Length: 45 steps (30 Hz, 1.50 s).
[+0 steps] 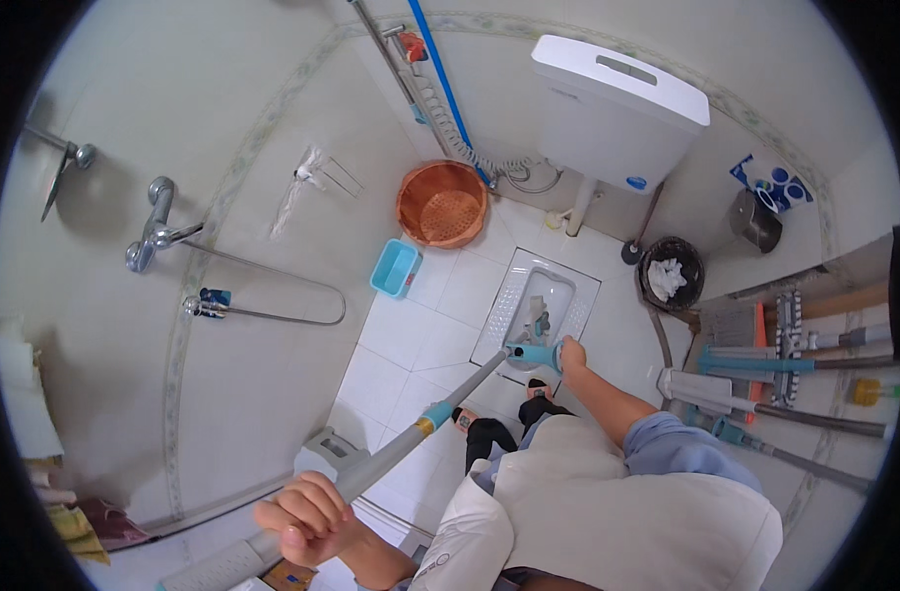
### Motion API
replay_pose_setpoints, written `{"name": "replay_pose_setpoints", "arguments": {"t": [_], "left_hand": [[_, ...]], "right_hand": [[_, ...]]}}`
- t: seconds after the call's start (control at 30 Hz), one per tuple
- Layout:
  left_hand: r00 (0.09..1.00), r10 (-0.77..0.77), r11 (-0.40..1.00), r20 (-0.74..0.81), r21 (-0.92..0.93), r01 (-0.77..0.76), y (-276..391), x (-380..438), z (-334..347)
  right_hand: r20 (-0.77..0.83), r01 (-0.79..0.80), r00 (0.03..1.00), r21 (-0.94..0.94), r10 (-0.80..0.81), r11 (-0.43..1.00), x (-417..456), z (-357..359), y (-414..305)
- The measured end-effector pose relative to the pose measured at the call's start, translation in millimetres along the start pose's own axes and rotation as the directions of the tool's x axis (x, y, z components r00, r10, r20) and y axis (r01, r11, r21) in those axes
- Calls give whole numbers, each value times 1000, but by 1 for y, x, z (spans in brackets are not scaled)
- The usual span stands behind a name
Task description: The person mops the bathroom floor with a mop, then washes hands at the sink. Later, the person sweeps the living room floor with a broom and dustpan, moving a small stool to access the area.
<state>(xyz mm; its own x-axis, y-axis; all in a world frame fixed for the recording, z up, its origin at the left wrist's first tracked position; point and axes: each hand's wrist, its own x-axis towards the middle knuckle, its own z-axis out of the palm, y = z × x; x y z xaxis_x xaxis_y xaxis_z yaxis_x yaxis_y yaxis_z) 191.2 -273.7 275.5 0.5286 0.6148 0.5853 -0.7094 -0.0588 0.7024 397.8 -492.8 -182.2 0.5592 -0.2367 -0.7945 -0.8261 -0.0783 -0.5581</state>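
Note:
A mop with a long grey pole [391, 461] and teal fittings slants across my front. My left hand [302, 517] is closed round its upper pole, just above a pale textured grip sleeve in the lower left. At the far end, my right hand [572, 356] grasps a teal plastic handle piece [536, 355] joined to the pole. Below that piece, grey and teal mop parts [538, 314] hang over or into the white ceramic squat toilet [500, 299]; whether they touch it, I cannot tell.
An orange-brown basin [442, 203] and light-blue tub [396, 268] sit by the left wall. A cistern [620, 111] hangs above the toilet. To the right are a plunger [632, 251], a waste bin [671, 273] and several racked mops and brushes [760, 364]. A tap [158, 233] juts from the left wall.

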Motion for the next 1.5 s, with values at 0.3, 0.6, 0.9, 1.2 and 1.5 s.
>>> {"name": "replay_pose_setpoints", "arguments": {"t": [0.3, 0.6, 0.9, 1.2, 1.5], "left_hand": [[990, -12, 1000, 144, -12, 14, -19, -23, 3], [992, -26, 1000, 126, 8, 25, -13, -25, -5], [986, -32, 999, 165, -7, 33, -14, -25, 2], [967, -56, 994, 249, -74, 77, -12, -6, -2], [894, 48, 977, -446, 209, 52, -5, 30, 0]], "right_hand": [[152, 194, 972, -81, -180, 978, -78, 42, -9], [76, 68, 994, 75, -73, 995, -100, 46, -18], [100, 20, 995, 26, -22, 999, -89, 46, -9], [107, 99, 988, 110, -111, 989, -70, 48, -7], [299, -53, 954, 162, 2, 985, -49, -8, -54]]}}
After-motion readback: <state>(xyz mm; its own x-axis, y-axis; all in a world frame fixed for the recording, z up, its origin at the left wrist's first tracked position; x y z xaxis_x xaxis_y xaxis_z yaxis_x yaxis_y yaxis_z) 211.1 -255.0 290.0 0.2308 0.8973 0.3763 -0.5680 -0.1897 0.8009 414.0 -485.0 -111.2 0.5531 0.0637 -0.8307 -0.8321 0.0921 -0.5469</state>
